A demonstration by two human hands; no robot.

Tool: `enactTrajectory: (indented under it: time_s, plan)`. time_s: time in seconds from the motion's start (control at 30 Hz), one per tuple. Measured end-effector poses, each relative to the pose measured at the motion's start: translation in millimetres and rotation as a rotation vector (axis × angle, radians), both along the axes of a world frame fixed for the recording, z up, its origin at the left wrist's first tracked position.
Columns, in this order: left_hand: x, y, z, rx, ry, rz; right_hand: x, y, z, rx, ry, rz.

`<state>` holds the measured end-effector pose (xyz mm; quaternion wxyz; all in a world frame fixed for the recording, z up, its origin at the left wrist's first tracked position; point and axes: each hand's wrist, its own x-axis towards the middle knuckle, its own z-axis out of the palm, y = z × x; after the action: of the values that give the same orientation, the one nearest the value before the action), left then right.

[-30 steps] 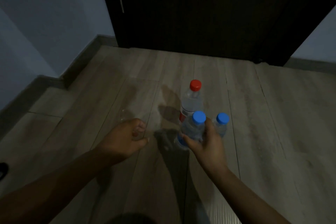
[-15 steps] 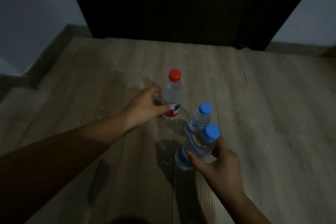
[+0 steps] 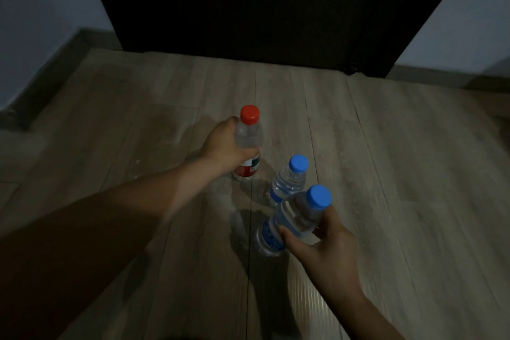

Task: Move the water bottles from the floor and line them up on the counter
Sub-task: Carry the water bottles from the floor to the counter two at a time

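Note:
Three clear water bottles are in view over a dim wooden floor point(image 3: 386, 174). My left hand point(image 3: 225, 146) grips the red-capped bottle point(image 3: 248, 135) around its middle; the bottle stands upright on the floor. My right hand point(image 3: 320, 243) holds a blue-capped bottle point(image 3: 292, 218), tilted and lifted off the floor. A second blue-capped bottle point(image 3: 288, 178) stands upright on the floor between the two, untouched. No counter is in view.
A dark door point(image 3: 248, 8) fills the wall ahead, with pale walls point(image 3: 41, 8) and a dark baseboard on the left and right. A ribbed light strip point(image 3: 309, 309) lies on the floor near my right forearm.
My left hand reached the red-capped bottle and closed around it. My right hand raised its blue-capped bottle further off the floor and toward me.

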<state>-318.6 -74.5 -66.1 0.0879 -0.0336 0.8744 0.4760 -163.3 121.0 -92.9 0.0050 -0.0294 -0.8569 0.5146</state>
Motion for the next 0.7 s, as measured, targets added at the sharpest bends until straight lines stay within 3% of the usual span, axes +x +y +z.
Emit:
enactTrajectory:
  time_s: [0.43,0.7]
  plan:
    - [78,-60,-12,0.173,-0.039,0.004,0,-14,21,-0.027,0.056,0.047]
    - [89,-88,44,0.17,-0.067,0.006,-38,-42,97,-0.065,0.073,0.122]
